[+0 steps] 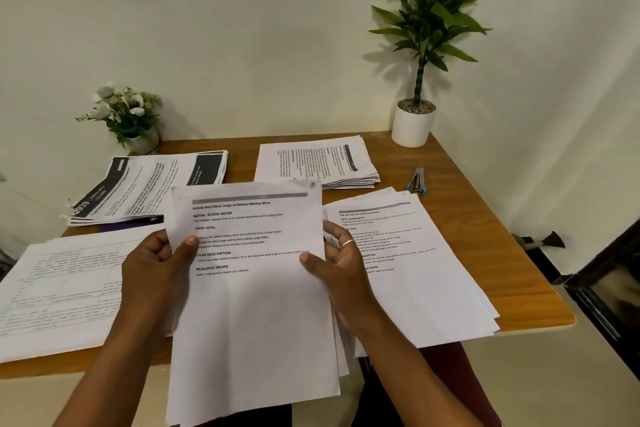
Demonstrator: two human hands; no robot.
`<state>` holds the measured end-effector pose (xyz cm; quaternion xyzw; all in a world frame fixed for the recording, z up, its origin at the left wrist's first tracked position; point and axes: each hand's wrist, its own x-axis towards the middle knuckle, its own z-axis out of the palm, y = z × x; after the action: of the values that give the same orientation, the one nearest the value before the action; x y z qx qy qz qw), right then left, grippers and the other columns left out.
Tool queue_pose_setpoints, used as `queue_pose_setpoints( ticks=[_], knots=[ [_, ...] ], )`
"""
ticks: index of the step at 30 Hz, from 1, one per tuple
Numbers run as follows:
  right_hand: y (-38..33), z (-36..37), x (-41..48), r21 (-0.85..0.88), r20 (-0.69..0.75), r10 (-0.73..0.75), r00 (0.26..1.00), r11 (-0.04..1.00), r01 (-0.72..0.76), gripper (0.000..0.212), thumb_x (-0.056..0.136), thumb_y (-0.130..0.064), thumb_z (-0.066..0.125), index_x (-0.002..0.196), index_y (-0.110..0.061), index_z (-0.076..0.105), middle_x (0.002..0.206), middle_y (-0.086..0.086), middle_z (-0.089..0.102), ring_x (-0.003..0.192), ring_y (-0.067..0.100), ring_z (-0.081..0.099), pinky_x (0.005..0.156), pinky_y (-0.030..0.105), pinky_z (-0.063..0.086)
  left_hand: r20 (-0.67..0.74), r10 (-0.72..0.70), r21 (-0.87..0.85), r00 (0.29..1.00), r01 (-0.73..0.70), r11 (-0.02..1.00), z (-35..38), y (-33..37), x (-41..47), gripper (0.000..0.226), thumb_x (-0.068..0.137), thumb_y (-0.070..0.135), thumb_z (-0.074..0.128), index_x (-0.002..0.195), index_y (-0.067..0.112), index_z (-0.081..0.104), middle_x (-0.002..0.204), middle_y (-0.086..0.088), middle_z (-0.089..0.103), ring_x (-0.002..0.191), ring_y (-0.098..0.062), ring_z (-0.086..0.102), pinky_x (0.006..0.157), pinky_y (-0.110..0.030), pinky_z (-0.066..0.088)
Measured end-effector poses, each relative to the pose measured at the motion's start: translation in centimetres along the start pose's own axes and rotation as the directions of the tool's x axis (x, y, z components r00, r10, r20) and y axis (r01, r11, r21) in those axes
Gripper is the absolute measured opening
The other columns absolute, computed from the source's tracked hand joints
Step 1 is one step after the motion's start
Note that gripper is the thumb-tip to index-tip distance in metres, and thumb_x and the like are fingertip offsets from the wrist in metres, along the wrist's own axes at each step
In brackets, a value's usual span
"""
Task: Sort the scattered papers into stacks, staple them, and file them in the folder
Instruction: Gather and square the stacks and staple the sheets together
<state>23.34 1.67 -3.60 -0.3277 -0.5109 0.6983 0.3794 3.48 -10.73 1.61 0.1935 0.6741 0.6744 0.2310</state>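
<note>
Now you are holding a sheaf of papers (252,305) tilted up over the near edge of the table (485,218), your left hand (156,263) gripping its left side, your right hand (336,267) pinching its right side (a ring (347,243) is showing there). Another stack (415,281) is lying just beside your right hand, the stapler (418,180) beyond it.

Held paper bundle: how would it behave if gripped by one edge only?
Likely floppy: the paper bundle is thin sheets, pinched by the left hand and right hand at opposite sides. It would probably fan apart, since its edges sit staggered at lower right.
</note>
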Motion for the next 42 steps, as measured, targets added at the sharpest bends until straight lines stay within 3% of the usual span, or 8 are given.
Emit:
queue_pose_setpoints(
  ticks=[11, 14, 20, 26, 30, 34, 37, 42],
  knots=[
    [-0.5, -1.1, -2.0, -0.176, 0.05, 0.176, 0.983, 0.97, -0.165, 0.031, 0.093, -0.014, 0.067, 0.123, -0.025, 0.068, 0.11, -0.006, 0.076, 0.1, 0.017, 0.072, 0.087, 0.032, 0.061, 0.358, -0.266, 0.06, 0.895, 0.262, 0.963, -1.0, -1.3, -0.9, 0.03, 0.096, 0.007, 0.061, 0.125, 0.012, 0.066, 0.113, -0.018, 0.075, 0.099, -0.042, 0.073, 0.094, -0.059, 0.054],
    [-0.9, -2.6, -1.9, -0.229, -0.02, 0.143, 0.989, 0.963, -0.144, 0.033, 0.091, -0.013, 0.065, 0.121, -0.028, 0.068, 0.11, -0.009, 0.076, 0.1, 0.016, 0.073, 0.087, 0.035, 0.061, 0.345, -0.265, 0.098, 0.9, 0.246, 0.964, 0.5, -2.3, -0.7, 0.026, 0.098, 0.006, 0.06, 0.121, 0.014, 0.067, 0.109, -0.016, 0.076, 0.093, -0.04, 0.075, 0.079, -0.052, 0.061],
    [-2.9, -8.3, -0.9, -0.405, -0.272, -0.06, 0.96, 0.912, -0.058, 0.02, 0.096, -0.029, 0.066, 0.115, -0.035, 0.065, 0.113, -0.012, 0.071, 0.097, 0.013, 0.07, 0.081, 0.029, 0.061, 0.355, -0.222, 0.166, 0.908, 0.172, 0.971, 4.4, -3.8, 0.2, 0.03, 0.096, 0.003, 0.063, 0.125, 0.012, 0.067, 0.113, -0.011, 0.076, 0.101, -0.032, 0.073, 0.095, -0.049, 0.053],
    [-3.1, -11.9, -1.7, -0.391, -0.154, 0.114, 0.982, 0.905, -0.166, 0.068, 0.069, -0.071, 0.073, 0.128, -0.042, 0.057, 0.12, -0.01, 0.071, 0.106, 0.016, 0.069, 0.089, 0.032, 0.06, 0.437, -0.206, 0.219, 0.876, 0.118, 0.968, 7.1, -4.4, -0.6, 0.022, 0.087, 0.014, 0.076, 0.108, 0.021, 0.075, 0.101, -0.004, 0.078, 0.103, -0.032, 0.07, 0.095, -0.048, 0.053],
    [-3.2, -13.1, -2.1, -0.332, -0.179, 0.114, 0.977, 0.928, -0.169, 0.037, 0.09, -0.032, 0.076, 0.123, -0.035, 0.061, 0.09, -0.013, 0.074, 0.088, 0.007, 0.072, 0.073, 0.022, 0.057, 0.463, -0.266, 0.227, 0.845, 0.177, 0.958, 8.4, -4.6, -1.1, 0.031, 0.081, 0.017, 0.079, 0.111, 0.02, 0.073, 0.102, -0.01, 0.078, 0.1, -0.038, 0.072, 0.096, -0.059, 0.053],
    [-3.4, -13.8, -1.2, -0.266, -0.209, 0.189, 0.959, 0.933, -0.242, 0.021, 0.1, -0.027, 0.061, 0.119, -0.027, 0.07, 0.11, -0.008, 0.076, 0.105, 0.018, 0.072, 0.094, 0.046, 0.058, 0.474, -0.29, 0.188, 0.832, 0.226, 0.956, 11.0, -4.6, -2.2, 0.022, 0.092, 0.011, 0.068, 0.113, 0.015, 0.071, 0.1, -0.011, 0.078, 0.098, -0.039, 0.072, 0.091, -0.056, 0.056],
    [-4.8, -15.4, 1.1, -0.377, -0.337, 0.087, 0.937, 0.9, -0.219, 0.024, 0.103, -0.026, 0.055, 0.123, -0.024, 0.068, 0.117, -0.01, 0.073, 0.108, 0.015, 0.069, 0.093, 0.041, 0.058, 0.466, -0.271, 0.212, 0.842, 0.191, 0.958, 14.0, -4.6, -2.8, 0.018, 0.097, 0.028, 0.066, 0.112, 0.02, 0.071, 0.1, -0.002, 0.078, 0.094, -0.028, 0.074, 0.083, -0.046, 0.061],
    [-6.0, -17.7, 5.2, -0.759, -0.423, -0.096, 0.901, 0.581, -0.294, 0.026, 0.1, -0.03, 0.06, 0.123, -0.017, 0.064, 0.123, -0.002, 0.068, 0.106, 0.016, 0.063, 0.073, 0.024, 0.053, 0.455, -0.194, 0.465, 0.869, -0.046, 0.884, 17.1, -5.5, -2.9, 0.024, 0.1, 0.041, 0.06, 0.115, 0.022, 0.063, 0.106, 0.005, 0.073, 0.082, -0.015, 0.073, 0.056, -0.018, 0.057]
  ],
)
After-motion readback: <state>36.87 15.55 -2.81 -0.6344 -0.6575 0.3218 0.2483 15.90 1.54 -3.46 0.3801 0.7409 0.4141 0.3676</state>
